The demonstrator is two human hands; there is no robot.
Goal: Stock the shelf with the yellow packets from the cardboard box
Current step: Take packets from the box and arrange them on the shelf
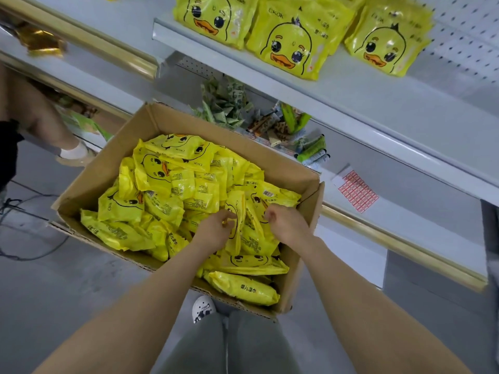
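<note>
An open cardboard box (pixel 108 163) on the floor holds several yellow packets (pixel 162 203) printed with a duck face. Both my hands are inside it at the near right. My left hand (pixel 216 228) has its fingers curled round the edge of an upright yellow packet (pixel 237 211). My right hand (pixel 286 222) grips a neighbouring packet from the other side, fingers curled. On the white shelf (pixel 364 103) above, several of the same duck packets (pixel 291 41) lie in stacks side by side.
The lower shelf holds green and brown snack packets (pixel 229 106) and a sheet of red price labels (pixel 356 190). Another person's leg and shoe (pixel 73 152) stand at the left by the box. A black cable (pixel 32 201) lies on the grey floor.
</note>
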